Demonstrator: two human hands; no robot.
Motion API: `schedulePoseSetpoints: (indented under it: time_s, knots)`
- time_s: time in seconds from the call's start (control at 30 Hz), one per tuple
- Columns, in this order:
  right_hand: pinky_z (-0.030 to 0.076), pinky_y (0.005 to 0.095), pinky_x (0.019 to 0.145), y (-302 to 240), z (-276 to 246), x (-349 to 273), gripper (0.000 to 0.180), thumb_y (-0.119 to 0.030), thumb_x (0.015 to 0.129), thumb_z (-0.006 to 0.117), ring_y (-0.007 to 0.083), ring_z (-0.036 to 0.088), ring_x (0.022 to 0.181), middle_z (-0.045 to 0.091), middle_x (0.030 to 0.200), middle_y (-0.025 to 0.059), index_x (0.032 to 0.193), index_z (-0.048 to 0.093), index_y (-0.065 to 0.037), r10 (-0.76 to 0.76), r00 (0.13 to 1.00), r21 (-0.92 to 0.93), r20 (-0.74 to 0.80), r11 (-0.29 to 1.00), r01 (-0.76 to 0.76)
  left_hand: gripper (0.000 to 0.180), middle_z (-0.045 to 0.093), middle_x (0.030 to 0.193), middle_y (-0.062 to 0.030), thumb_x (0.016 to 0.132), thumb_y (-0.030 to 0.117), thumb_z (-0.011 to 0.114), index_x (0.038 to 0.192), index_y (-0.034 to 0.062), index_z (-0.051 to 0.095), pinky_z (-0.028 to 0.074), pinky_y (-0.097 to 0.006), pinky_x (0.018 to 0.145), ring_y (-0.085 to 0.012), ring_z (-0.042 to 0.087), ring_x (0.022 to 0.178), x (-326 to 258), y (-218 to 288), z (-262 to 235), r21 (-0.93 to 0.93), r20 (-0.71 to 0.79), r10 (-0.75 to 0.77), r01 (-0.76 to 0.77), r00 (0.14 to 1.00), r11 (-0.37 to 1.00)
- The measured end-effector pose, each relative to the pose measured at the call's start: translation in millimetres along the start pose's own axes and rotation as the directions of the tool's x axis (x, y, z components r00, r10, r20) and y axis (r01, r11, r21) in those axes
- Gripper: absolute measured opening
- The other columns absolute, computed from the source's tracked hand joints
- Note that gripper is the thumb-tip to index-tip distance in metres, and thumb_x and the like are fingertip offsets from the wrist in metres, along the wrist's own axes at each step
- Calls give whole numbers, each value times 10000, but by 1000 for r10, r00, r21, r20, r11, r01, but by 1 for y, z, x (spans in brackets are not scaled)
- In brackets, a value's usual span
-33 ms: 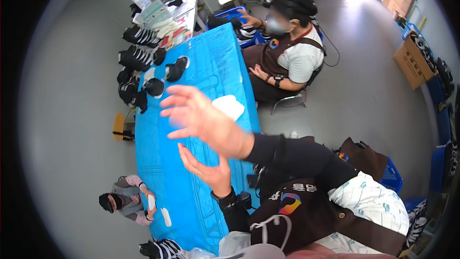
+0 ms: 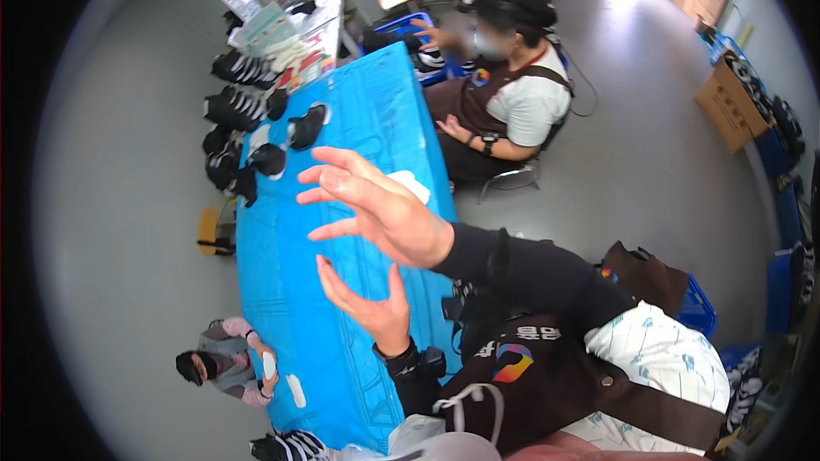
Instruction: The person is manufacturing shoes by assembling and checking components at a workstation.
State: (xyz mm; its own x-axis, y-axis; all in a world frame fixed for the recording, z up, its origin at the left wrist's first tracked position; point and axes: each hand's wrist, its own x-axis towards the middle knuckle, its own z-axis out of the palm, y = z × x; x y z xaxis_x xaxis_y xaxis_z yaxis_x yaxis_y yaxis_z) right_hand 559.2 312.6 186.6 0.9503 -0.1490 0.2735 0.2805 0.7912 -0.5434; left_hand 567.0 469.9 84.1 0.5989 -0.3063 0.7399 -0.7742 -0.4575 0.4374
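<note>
Hands: right hand (image 2: 376, 209) and left hand (image 2: 370, 306), both empty, fingers spread, mid-frame over blue table (image 2: 290, 290). We see white pad (image 2: 412, 185) partly behind right hand, black shoe (image 2: 307, 126) upper left. We'd keep palms apart, fingers loose.

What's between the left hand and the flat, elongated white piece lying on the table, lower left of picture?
In the head view, only a bare stretch of glossy blue table covering between the left hand and the elongated white piece.
</note>
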Motion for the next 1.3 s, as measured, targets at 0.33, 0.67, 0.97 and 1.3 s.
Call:
schedulePoseSetpoints:
  time_s: [0.33, 0.67, 0.97, 1.3]
  knots:
    - [545, 311, 804, 28, -186, -68, 781, -249, 892, 763, 185, 640, 1046, 575, 1301, 148, 1498, 354, 27, 114, 965, -604, -236, 761, -237, 841, 401, 1534, -168, 873, 66, 735, 1579, 61, 279, 427, -428, 1012, -299, 528, 1266, -58, -38, 31, -169, 299, -335, 395, 893, 903]
    - [536, 279, 785, -16, -272, -170, 352, -250, 981, 650, 100, 670, 926, 723, 1000, 38, 1234, 641, -6, 299, 822, -642, -485, 516, -567, 764, 470, 1452, -161, 888, 58, 711, 1550, 49, 330, 489, -398, 939, -278, 577, 1176, -76, -60, 72, -182, 500, -349, 491, 792, 852]
    - [529, 262, 787, -54, -303, -220, 280, -173, 1011, 597, 106, 678, 906, 724, 999, 46, 1223, 647, 3, 127, 678, -493, -724, 592, -637, 726, 554, 1368, -151, 891, 116, 737, 1521, 44, 385, 521, -374, 872, -262, 621, 1108, -71, -76, 119, -173, 739, -228, 506, 634, 845]
    - [552, 312, 820, -5, -281, -209, 287, -228, 956, 642, 155, 707, 859, 748, 928, 77, 1126, 680, -1, 128, 742, -681, -658, 320, -659, 572, 727, 1092, -183, 902, 356, 735, 1337, 9, 598, 559, -401, 795, -297, 715, 910, -160, -178, 139, 55, 942, -167, 359, 290, 932]
